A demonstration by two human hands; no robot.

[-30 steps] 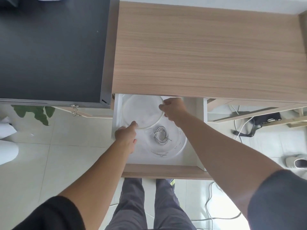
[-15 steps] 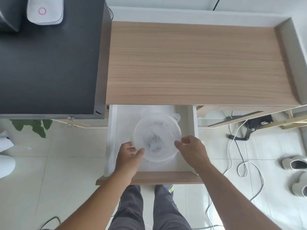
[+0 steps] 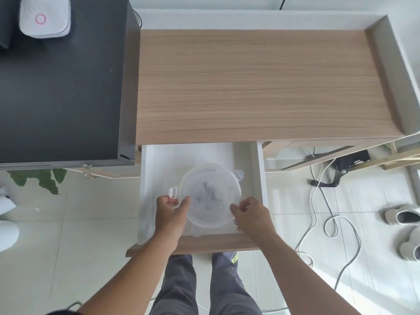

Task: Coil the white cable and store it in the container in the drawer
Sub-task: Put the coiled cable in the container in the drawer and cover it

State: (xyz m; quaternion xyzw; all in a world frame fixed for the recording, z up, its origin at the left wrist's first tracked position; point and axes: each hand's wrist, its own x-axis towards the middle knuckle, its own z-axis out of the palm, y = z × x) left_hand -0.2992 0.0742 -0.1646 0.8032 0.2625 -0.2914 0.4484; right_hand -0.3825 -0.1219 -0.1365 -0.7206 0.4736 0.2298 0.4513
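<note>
The white cable point(image 3: 210, 192) lies coiled inside the round clear container point(image 3: 210, 194), and it shows only as a grey blur through the translucent lid point(image 3: 205, 178) that sits on top. The container stands on the bottom of the open white drawer point(image 3: 159, 160), closer to the front of the drawer than to its back. A small latch tab point(image 3: 239, 173) sticks out from the far right side of the container, and another tab point(image 3: 172, 192) stands at its left side.

Both hands are at the near edge of the container, one on each side. The left hand point(image 3: 171, 214) has its fingers curled around the left rim, just below the left tab, with the thumb lying on the lid. The right hand point(image 3: 252, 215) pinches the near right rim with thumb and fingers bent.

Behind the container, the wooden surface point(image 3: 250, 87) covers the back part of the drawer. To the left of the container stands a black cabinet point(image 3: 59, 87) with a white pad point(image 3: 44, 17) on its far corner, and green leaves point(image 3: 45, 180) show under its front edge. To the right of the container, on the tiled floor point(image 3: 375, 246), lie loose cables point(image 3: 329, 223) and a pair of slippers point(image 3: 404, 228). Below the container, the grey trousers point(image 3: 181, 287) of the person are visible.
</note>
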